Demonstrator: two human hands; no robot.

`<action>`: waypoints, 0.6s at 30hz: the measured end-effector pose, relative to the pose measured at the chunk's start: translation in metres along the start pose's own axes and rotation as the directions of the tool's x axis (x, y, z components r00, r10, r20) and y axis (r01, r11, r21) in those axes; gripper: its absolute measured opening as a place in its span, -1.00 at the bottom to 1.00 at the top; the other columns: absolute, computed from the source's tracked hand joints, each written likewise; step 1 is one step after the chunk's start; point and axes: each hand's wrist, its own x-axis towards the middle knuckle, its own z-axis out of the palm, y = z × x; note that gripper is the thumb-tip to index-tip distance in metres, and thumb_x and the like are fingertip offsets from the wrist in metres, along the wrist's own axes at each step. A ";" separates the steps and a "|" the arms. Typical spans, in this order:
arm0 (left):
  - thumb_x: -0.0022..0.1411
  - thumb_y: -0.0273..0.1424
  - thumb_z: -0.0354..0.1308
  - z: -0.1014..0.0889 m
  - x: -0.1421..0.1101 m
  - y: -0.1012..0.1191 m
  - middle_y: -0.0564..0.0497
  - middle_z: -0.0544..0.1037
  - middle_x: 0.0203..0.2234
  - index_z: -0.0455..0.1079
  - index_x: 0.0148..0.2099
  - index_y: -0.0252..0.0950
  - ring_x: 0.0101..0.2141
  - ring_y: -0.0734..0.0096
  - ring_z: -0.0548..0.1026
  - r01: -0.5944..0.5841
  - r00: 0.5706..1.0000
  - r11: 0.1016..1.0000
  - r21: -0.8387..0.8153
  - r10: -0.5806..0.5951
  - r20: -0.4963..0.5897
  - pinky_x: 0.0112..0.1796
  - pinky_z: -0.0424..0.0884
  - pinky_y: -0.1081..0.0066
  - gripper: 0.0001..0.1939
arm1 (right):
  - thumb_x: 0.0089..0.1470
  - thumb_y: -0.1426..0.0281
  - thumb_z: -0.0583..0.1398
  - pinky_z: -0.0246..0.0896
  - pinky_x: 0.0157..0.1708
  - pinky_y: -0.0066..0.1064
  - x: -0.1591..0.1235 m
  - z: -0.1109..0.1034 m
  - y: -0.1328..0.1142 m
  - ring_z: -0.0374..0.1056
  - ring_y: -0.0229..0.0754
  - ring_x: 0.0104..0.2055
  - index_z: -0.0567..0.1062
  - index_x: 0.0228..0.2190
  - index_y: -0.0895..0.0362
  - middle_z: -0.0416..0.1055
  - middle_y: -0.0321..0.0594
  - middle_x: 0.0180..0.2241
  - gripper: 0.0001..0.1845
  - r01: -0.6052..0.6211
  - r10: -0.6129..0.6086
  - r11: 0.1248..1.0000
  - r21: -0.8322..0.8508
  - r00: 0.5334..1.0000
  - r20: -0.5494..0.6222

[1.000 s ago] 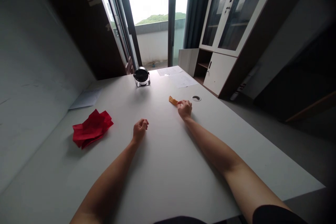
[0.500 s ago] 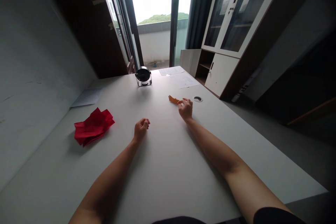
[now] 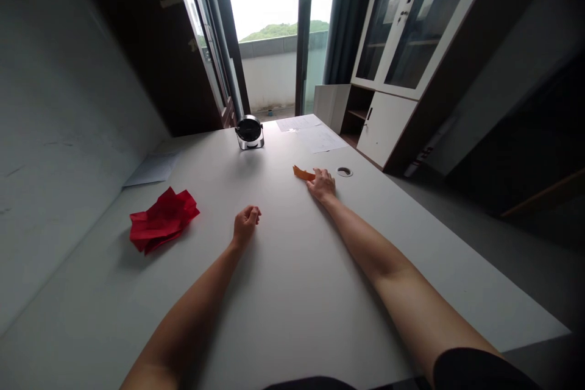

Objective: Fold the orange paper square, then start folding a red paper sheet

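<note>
A small folded piece of orange paper [image 3: 303,174] lies toward the far right part of the white table. My right hand [image 3: 322,184] is at its right end, fingers closed around that end and covering it. Closer to me, left of the middle, my left hand [image 3: 247,223] rests on the tabletop curled into a loose fist, and nothing shows in it. Further left lies a crumpled red sheet [image 3: 164,220], apart from both hands; I cannot tell whether it is cloth or paper.
A round black device on a metal stand [image 3: 250,132] is near the far edge. Printed sheets [image 3: 322,139] lie at the far right, a pale sheet [image 3: 152,169] by the left wall. A round cable hole [image 3: 344,172] is beside my right hand. Beyond stands a white cabinet [image 3: 388,125].
My right hand has turned and lowered slightly over the orange paper's end, its fingers shifting. The orange paper has barely moved. My left hand stays still.
</note>
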 end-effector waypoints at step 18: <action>0.27 -0.18 0.01 0.000 0.000 -0.002 0.09 0.36 -0.64 0.38 -0.43 -0.28 -0.56 0.48 0.33 0.028 1.000 1.000 -0.001 -0.028 0.010 -0.47 0.24 0.49 -0.67 | 0.12 0.36 0.11 0.05 -0.02 -0.13 0.003 -0.015 0.003 0.18 0.10 0.00 0.45 -0.10 0.16 0.32 0.04 -0.06 -0.69 -0.021 0.024 1.000 0.022 0.984 -0.174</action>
